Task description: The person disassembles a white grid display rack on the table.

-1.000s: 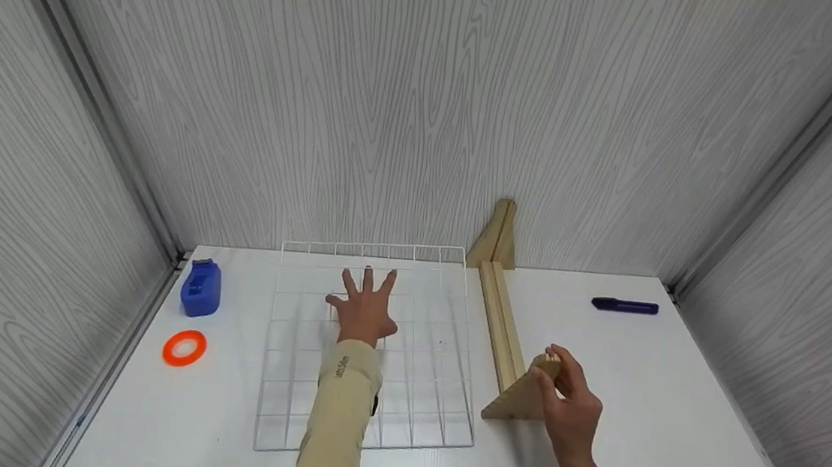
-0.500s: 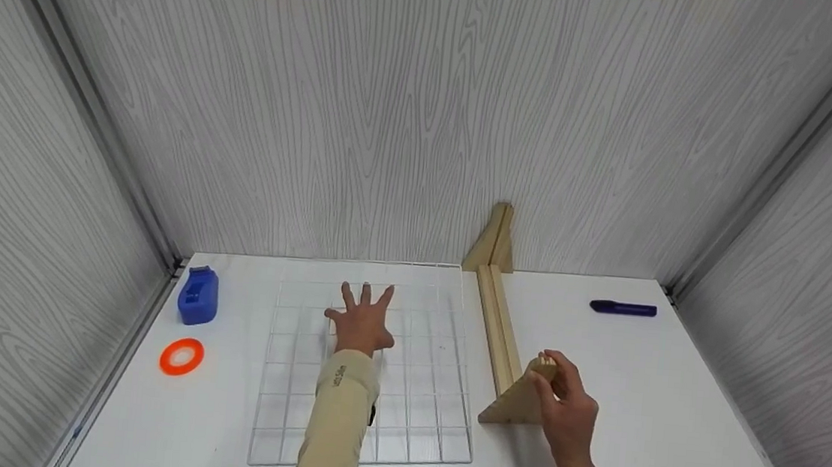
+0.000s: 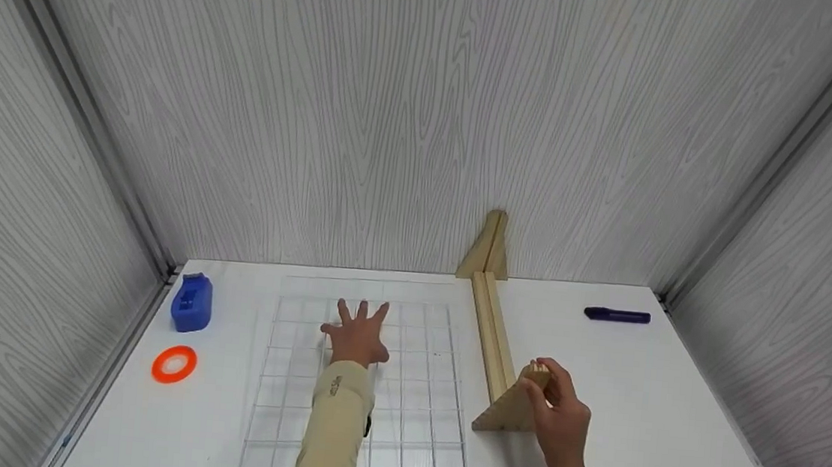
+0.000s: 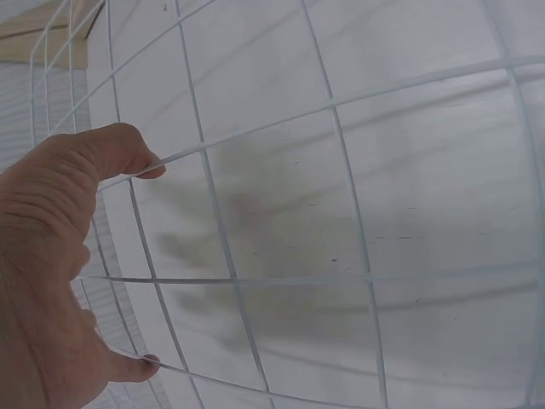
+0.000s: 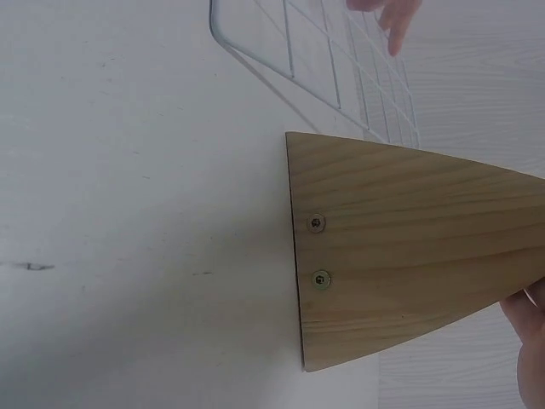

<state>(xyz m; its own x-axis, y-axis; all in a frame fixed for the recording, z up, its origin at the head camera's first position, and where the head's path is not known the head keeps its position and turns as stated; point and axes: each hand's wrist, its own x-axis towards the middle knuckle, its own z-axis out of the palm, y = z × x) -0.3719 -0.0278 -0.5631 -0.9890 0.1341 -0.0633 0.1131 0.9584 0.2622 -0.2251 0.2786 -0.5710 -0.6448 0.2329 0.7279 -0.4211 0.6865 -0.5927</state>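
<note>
A white wire grid panel (image 3: 421, 384) lies over the table in front of me in the head view. My left hand (image 3: 356, 337) rests on its middle with the fingers spread wide. In the left wrist view, the thumb and one finger of the left hand (image 4: 51, 247) touch the wires; shadows of the wires fall on the white surface beneath. My right hand (image 3: 564, 419) pinches the top of the near end piece of a wooden stand (image 3: 493, 338). That end piece (image 5: 409, 256) shows two screws in the right wrist view, its flat base on the table.
On the left stand a blue tape dispenser (image 3: 191, 304) and an orange ring-shaped roll (image 3: 174, 364). A dark purple cutter-like tool (image 3: 617, 315) lies at the far right. The stand's far end piece (image 3: 488, 247) is close to the grey back wall (image 3: 426, 114).
The wire grid and my left hand have come down and nearer in the view, more than everything around them. The right hand keeps its pinch on the stand. The head view has tilted slightly.
</note>
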